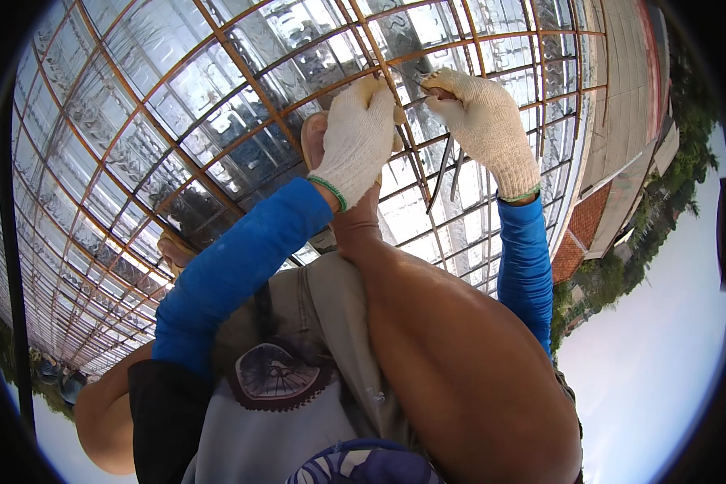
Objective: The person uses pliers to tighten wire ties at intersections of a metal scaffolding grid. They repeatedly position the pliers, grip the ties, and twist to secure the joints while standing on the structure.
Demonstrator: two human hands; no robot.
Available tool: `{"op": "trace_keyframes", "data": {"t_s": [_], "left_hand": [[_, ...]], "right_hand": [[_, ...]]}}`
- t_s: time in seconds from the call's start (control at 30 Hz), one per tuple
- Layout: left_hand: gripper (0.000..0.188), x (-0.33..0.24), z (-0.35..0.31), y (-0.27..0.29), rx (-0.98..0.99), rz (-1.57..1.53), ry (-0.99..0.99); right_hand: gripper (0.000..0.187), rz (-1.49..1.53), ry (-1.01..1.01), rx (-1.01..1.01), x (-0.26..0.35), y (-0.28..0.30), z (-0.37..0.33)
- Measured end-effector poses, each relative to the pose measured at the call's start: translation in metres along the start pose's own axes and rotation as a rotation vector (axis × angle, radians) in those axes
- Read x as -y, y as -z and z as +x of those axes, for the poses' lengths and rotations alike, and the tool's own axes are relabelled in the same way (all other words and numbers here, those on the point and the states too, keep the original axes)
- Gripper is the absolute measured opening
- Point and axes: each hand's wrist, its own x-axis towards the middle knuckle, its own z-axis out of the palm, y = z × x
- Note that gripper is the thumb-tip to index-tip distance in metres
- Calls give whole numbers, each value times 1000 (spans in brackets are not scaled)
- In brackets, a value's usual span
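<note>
My left hand (353,139), in a white knit glove with a green cuff, is closed at a crossing of rusty steel bars (371,40). Its curled fingers touch the bars and hide whatever they pinch. To the right, my right hand (482,121), gloved alike, is also closed, its thumb and forefinger bent together near the same crossing. Two slim dark handles (440,177) of what look like pincers stick out below its palm; the tool's head is hidden. Between the two hands a thin dark wire (411,78) shows faintly.
The bar grid lies over shiny metal sheeting (177,60) and spreads far left. My sandalled foot (315,133) rests on it beside my left hand; my bent knee (492,379) rises at lower right. A grey roof edge (621,105), brick wall (581,230) and trees stand beyond, right.
</note>
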Motion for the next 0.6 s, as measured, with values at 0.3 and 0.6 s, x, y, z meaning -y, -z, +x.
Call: {"op": "trace_keyframes", "data": {"t_s": [0.3,0.6], "left_hand": [[34,20,-1,-11,-76,373,-126],[27,-38,14,45,-183,1288,-764]], "right_hand": [[30,-253,200,172,-23,33,48],[31,-189,233,277,-17,46,72]]}}
